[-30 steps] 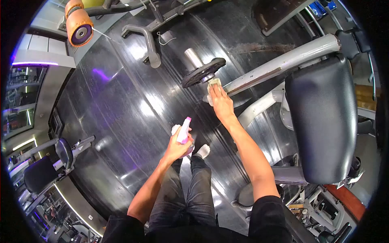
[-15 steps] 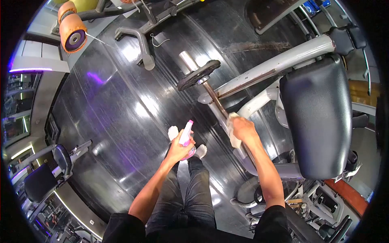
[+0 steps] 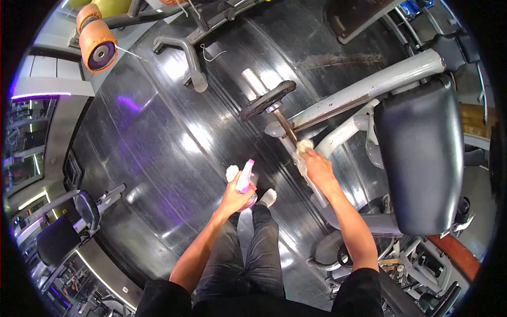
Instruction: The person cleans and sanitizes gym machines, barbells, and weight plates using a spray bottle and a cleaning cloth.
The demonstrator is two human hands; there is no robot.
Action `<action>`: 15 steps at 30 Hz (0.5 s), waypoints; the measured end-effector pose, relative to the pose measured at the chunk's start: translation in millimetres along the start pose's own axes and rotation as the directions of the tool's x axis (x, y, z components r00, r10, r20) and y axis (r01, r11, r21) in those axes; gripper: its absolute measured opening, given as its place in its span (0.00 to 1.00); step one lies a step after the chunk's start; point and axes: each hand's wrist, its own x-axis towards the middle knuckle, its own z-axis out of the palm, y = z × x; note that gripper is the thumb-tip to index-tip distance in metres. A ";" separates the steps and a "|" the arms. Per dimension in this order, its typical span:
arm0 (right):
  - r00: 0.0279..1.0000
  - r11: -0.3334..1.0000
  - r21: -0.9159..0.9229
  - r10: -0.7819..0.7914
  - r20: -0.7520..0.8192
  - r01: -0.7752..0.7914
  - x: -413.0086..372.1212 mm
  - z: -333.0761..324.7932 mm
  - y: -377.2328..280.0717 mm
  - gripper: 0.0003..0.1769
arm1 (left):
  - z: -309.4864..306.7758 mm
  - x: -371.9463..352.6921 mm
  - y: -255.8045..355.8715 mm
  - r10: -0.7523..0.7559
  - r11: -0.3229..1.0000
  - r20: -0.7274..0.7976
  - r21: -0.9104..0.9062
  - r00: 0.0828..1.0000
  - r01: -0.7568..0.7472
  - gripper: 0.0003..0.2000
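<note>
1. The person's left grip (image 3: 237, 198) is closed around a white-and-pink spray bottle (image 3: 244, 182), left of the metal bar (image 3: 285, 124) and apart from it.
2. The right grip (image 3: 318, 167) clasps a pale cloth (image 3: 304, 146) against the metal bar, partway along it.
3. A black pad (image 3: 421, 161) stands to the bar's right.
4. A dark weight plate (image 3: 268, 100) sits around the bar's far portion.
5. Orange rollers (image 3: 96, 40) are farthest off, beyond the bar to its left.

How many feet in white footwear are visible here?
2: the left foot is just beyond the left hand, beside the spray bottle, and partly hidden; the right foot is to the right of that hand.
</note>
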 end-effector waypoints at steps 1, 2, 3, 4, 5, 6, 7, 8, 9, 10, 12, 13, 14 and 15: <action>0.993 0.998 0.018 0.062 0.101 -0.064 -11.0 -8.9 2.9 0.23 | -1.6 2.1 -2.7 0.000 1.000 -0.003 -0.008 1.000 0.000 0.18; 0.971 0.990 0.034 0.127 0.203 -0.136 -18.9 -17.7 3.8 0.24 | -3.6 3.7 -5.6 -0.022 0.998 -0.012 -0.056 1.000 0.021 0.18; 0.969 0.989 0.032 0.133 0.208 -0.143 -22.2 -29.9 4.0 0.24 | -5.4 5.8 -8.4 -0.043 0.994 -0.016 -0.103 0.999 0.041 0.18; 0.939 0.978 0.072 0.168 0.299 -0.197 -23.8 -44.0 4.8 0.25 | -6.4 8.7 -10.2 -0.030 0.993 -0.004 -0.117 1.000 0.029 0.19; 0.902 0.962 0.107 0.194 0.385 -0.253 -23.4 -54.2 6.7 0.25 | -7.1 10.7 -11.3 -0.027 0.993 0.003 -0.119 1.000 0.027 0.19; 0.912 0.935 0.210 0.198 0.360 -0.286 -22.1 -60.0 10.0 0.28 | -7.6 12.5 -7.9 -0.013 0.996 0.002 -0.093 1.000 0.013 0.19; 0.912 0.936 0.208 0.199 0.358 -0.285 -18.8 -66.0 11.6 0.28 | -7.8 13.6 -5.1 0.000 0.998 -0.001 -0.067 1.000 0.000 0.19; 0.986 0.963 0.225 0.127 0.108 -0.148 -14.3 -73.0 12.8 0.30 | -7.9 14.9 -3.0 -0.001 0.998 -0.001 -0.069 1.000 0.001 0.19; 0.988 0.978 0.208 0.042 -0.148 -0.011 -9.4 -81.5 12.8 0.32 | -7.8 17.0 1.1 -0.015 0.996 0.005 -0.089 1.000 0.016 0.19; 0.939 0.994 0.098 0.075 -0.337 -0.044 -2.3 -95.6 5.6 0.34 | -8.5 18.5 3.3 -0.029 0.994 0.014 -0.109 0.999 0.030 0.19; 0.771 0.983 -0.071 0.086 -0.631 -0.168 13.1 -127.5 -3.7 0.36 | -10.6 22.7 7.2 -0.009 0.998 0.018 -0.064 1.000 0.010 0.19; 0.677 0.962 -0.127 0.073 -0.732 -0.242 20.7 -137.2 -3.4 0.37 | -11.7 24.8 8.0 0.010 1.000 0.017 -0.022 1.000 -0.009 0.19; 0.599 0.960 -0.125 0.052 -0.799 -0.249 28.3 -136.8 6.1 0.37 | -13.8 27.0 7.3 0.011 1.000 0.020 -0.022 1.000 -0.010 0.19; 0.599 0.960 -0.125 0.052 -0.799 -0.251 39.0 -127.3 15.9 0.37 | -16.7 29.5 3.6 0.009 1.000 0.018 -0.009 1.000 -0.009 0.18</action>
